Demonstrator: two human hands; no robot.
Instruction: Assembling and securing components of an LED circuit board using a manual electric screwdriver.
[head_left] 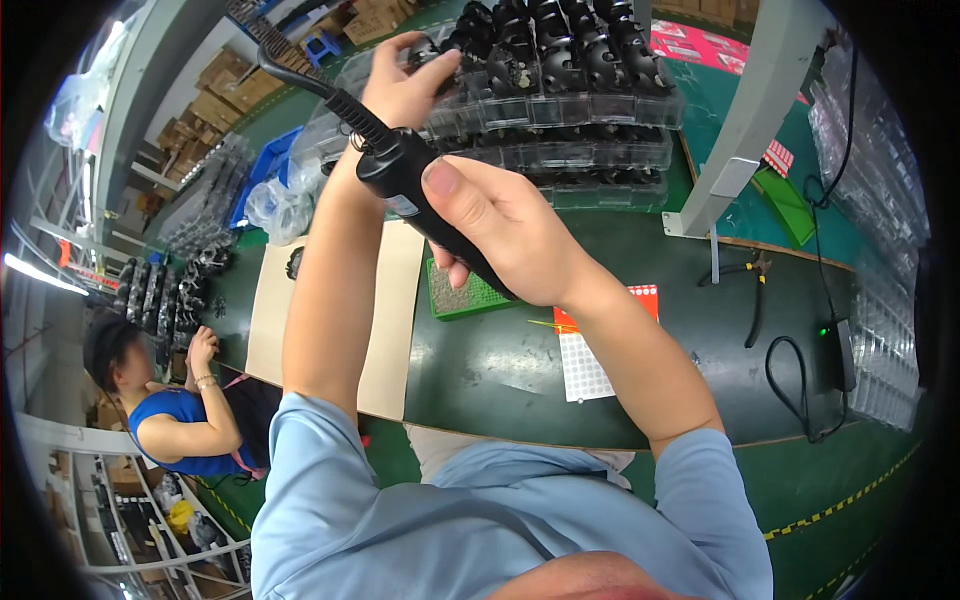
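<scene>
My right hand is wrapped round a black corded electric screwdriver, thumb along its body. The cord leaves the upper end; the tip is hidden behind the hand. Farther away, my left hand reaches to the left end of a stack of clear plastic trays. Its fingers and thumb close round a black curved plastic part, only partly visible. Rows of similar black housings fill the top tray. Below my right hand sits a green box of small screws.
A brown cardboard sheet lies under my left forearm. To the right are a sticker sheet, cutting pliers, a power adapter and a grey post. A person in blue works at the left.
</scene>
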